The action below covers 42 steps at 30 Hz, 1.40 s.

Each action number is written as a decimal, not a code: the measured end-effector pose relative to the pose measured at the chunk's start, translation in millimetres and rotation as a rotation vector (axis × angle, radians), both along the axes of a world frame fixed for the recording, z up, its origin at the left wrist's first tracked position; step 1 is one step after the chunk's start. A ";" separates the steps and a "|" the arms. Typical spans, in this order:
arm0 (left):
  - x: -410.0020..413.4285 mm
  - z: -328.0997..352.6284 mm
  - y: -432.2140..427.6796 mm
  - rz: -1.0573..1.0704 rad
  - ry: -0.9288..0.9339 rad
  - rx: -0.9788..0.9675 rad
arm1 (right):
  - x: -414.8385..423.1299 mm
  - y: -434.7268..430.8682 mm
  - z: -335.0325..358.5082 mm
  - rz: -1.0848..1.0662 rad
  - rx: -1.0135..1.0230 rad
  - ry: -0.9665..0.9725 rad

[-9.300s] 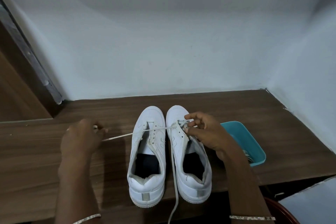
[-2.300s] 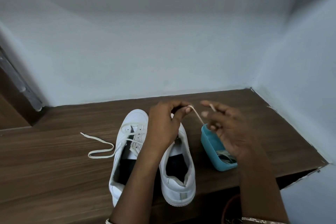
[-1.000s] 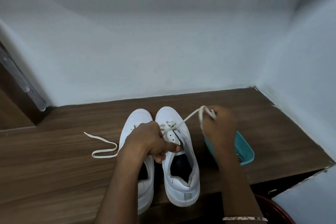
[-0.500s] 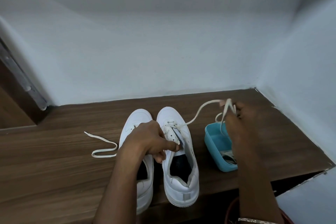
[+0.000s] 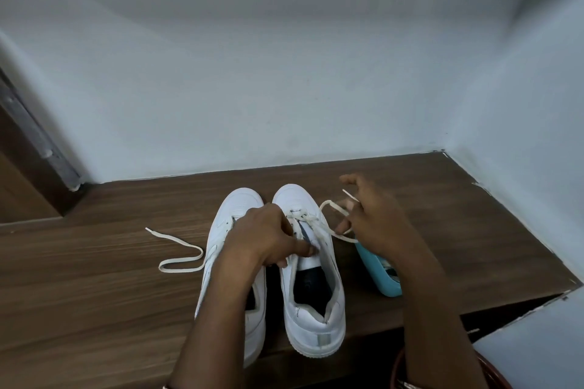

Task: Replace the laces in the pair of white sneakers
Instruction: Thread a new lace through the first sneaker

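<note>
Two white sneakers stand side by side on the wooden surface (image 5: pixel 94 294), heels nearest and toes toward the wall. The left sneaker (image 5: pixel 241 202) is partly hidden under a forearm, and the right sneaker (image 5: pixel 316 319) is just beside it. A loose lace (image 5: pixel 183 259) curls on the surface, reaching the left sneaker's side. The left hand (image 5: pixel 268 237) has its grip curled over the right sneaker's tongue and eyelet edge. A lace (image 5: pixel 328 204) in the front eyelets loops out to the right hand (image 5: pixel 373 224). That hand's blurred grip pinches the lace near its tip, forefinger stretched out. A blue tray (image 5: pixel 384 278) sits under that hand. Beyond rises the pale wall (image 5: pixel 284 73).
</note>
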<state>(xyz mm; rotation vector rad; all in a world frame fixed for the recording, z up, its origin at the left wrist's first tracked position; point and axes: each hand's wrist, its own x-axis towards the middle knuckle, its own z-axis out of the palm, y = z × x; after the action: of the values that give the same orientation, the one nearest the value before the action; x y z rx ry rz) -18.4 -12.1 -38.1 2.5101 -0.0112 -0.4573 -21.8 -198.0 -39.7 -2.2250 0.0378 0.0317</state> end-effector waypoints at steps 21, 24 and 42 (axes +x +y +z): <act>5.3 0.8 25.3 0.164 0.250 -0.404 | 0.8 44.3 -8.7 0.014 -0.434 -0.094; 5.9 0.0 26.1 0.163 0.251 -0.407 | 1.1 48.1 -11.7 0.004 -0.487 -0.110; 6.3 -2.7 30.7 0.110 0.242 -0.424 | 8.9 39.3 -31.9 0.061 -0.277 -0.135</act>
<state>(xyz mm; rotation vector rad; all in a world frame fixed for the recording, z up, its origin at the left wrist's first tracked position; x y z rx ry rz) -12.2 18.6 -40.8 2.0181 0.1116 -0.6373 -12.9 -158.7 -71.6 -2.4995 -0.1065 -0.0962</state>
